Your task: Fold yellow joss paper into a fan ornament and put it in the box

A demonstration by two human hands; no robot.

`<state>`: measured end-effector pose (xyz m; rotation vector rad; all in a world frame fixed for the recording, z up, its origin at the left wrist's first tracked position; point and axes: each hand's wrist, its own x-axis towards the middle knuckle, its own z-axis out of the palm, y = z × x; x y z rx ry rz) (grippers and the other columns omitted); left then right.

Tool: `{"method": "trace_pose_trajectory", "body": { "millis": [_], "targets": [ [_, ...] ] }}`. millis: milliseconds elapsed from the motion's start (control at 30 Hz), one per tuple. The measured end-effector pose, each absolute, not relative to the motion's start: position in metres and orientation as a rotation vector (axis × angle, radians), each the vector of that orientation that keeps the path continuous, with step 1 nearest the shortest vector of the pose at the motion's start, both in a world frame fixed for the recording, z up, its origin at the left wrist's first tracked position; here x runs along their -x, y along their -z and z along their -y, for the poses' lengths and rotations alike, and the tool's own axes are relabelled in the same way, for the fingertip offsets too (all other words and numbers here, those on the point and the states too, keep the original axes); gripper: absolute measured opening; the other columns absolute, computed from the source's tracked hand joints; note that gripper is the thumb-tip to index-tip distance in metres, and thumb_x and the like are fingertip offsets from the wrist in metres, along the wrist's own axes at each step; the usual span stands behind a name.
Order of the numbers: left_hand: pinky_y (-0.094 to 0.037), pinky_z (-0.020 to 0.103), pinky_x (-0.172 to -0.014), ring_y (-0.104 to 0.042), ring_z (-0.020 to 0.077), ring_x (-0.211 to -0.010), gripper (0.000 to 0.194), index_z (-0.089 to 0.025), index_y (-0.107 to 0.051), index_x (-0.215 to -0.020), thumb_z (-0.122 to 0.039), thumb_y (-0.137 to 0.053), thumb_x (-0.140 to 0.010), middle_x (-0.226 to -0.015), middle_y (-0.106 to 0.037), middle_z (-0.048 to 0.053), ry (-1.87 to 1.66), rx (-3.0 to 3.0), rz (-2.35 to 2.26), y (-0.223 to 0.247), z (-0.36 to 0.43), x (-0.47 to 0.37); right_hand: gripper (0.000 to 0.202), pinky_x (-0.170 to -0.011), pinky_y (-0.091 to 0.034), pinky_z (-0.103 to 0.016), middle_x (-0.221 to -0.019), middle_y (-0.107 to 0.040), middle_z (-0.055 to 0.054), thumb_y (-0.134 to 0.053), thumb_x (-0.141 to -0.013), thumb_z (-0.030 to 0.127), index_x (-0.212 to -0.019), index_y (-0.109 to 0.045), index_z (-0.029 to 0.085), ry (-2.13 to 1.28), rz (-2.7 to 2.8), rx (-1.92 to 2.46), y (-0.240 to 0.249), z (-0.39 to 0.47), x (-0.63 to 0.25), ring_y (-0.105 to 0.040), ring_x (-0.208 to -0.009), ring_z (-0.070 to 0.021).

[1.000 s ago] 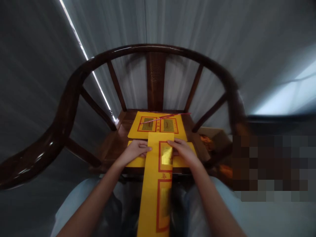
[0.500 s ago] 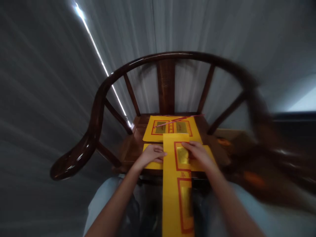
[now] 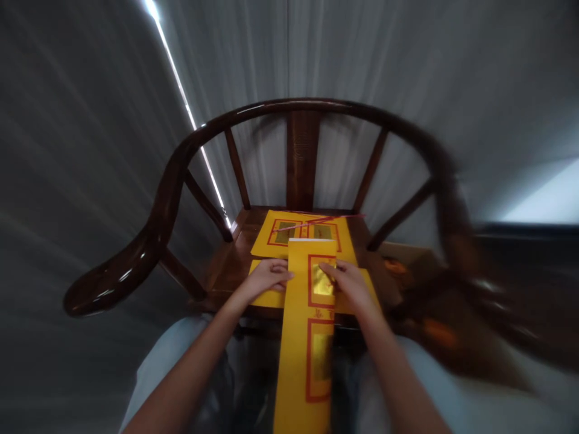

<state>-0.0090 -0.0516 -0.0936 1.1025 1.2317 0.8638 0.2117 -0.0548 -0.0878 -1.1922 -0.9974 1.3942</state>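
1. From where I stand, the biggest thing is the grey ribbed wall [image 3: 266,54] behind everything, with a thin bright streak slanting down it on the left.
2. In front of it stands a dark brown, glossy wooden chair [image 3: 301,175], with a curved top rail running into the arms, slim spindles and a broad central back slat.
3. The person's pale blue-clad legs [image 3: 165,352] show on either side below the seat.
4. Right of the seat, lower down, is an open cardboard box [image 3: 409,253] with blurred orange things in it; I can't make out what they are.
5. A long yellow paper strip [image 3: 301,361], printed with red frames around gold patches, is held upright in the view, its top end over the seat and its bottom end running out of sight.
6. On the seat lie a yellow paper sheet with two red frames [image 3: 262,241] and, nearer the person, another yellow sheet [image 3: 266,298], partly covered by the strip.
7. The left hand [image 3: 269,275], fingers curled and nearly closed, pinches the strip's left edge.
8. The right hand [image 3: 348,280] grips the right edge, its thumb over the upper gold patch.
9. Thin pinkish-red sticks [image 3: 312,222] lie across the framed sheet.
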Motion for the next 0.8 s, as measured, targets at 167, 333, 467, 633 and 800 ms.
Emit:
{"method": "trace_pose_trajectory", "body": {
  "millis": [167,333,467,633,800],
  "targets": [
    [-0.047,0.02,-0.056,-0.068,0.0165,-0.069,0.038,-0.014,-0.073,-0.09,-0.042,-0.081,-0.066,-0.086,-0.075,0.009,-0.699,-1.215,-1.116,0.094,0.066,-0.005,0.034,-0.061,-0.051,-0.033,-0.066,-0.072,-0.004,-0.085,-0.054,0.048,-0.069,-0.074,0.019,-1.385,0.998,1.149,0.083,0.061,-0.223,-0.068,-0.067,-0.0253],
    [-0.041,0.019,-0.051,-0.063,0.0137,-0.06,0.037,-0.013,-0.074,-0.084,-0.042,-0.081,-0.063,-0.078,-0.074,0.007,-0.72,-1.165,-1.181,0.089,0.068,-0.026,0.044,-0.065,-0.054,-0.035,-0.075,-0.075,-0.005,-0.083,-0.056,0.052,-0.083,-0.077,0.019,-1.345,0.939,1.148,0.086,0.065,-0.235,-0.069,-0.072,-0.0272],
    [-0.042,0.021,-0.05,-0.062,0.0144,-0.057,0.036,-0.014,-0.072,-0.076,-0.043,-0.083,-0.058,-0.07,-0.072,0.004,-0.77,-1.067,-1.21,0.102,0.06,-0.037,0.043,-0.061,-0.053,-0.035,-0.07,-0.073,-0.006,-0.08,-0.059,0.055,-0.081,-0.076,0.019,-1.345,0.901,1.197,0.093,0.059,-0.244,-0.069,-0.069,-0.0286],
    [-0.043,0.022,-0.053,-0.064,0.0171,-0.064,0.032,-0.014,-0.072,-0.073,-0.045,-0.079,-0.065,-0.071,-0.071,0.004,-0.845,-1.179,-1.232,0.12,0.058,-0.044,0.038,-0.056,-0.051,-0.033,-0.066,-0.072,-0.005,-0.076,-0.064,0.055,-0.072,-0.075,0.018,-1.344,0.843,1.239,0.095,0.048,-0.248,-0.067,-0.062,-0.0266],
    [-0.052,0.028,-0.068,-0.067,0.0218,-0.077,0.034,-0.015,-0.074,-0.083,-0.047,-0.075,-0.072,-0.086,-0.075,0.006,-0.897,-1.173,-1.15,0.114,0.067,-0.052,0.036,-0.055,-0.05,-0.031,-0.07,-0.074,-0.006,-0.075,-0.067,0.052,-0.075,-0.075,0.017,-1.345,0.74,1.22,0.09,0.04,-0.239,-0.067,-0.065,-0.0267]
  ]
}}
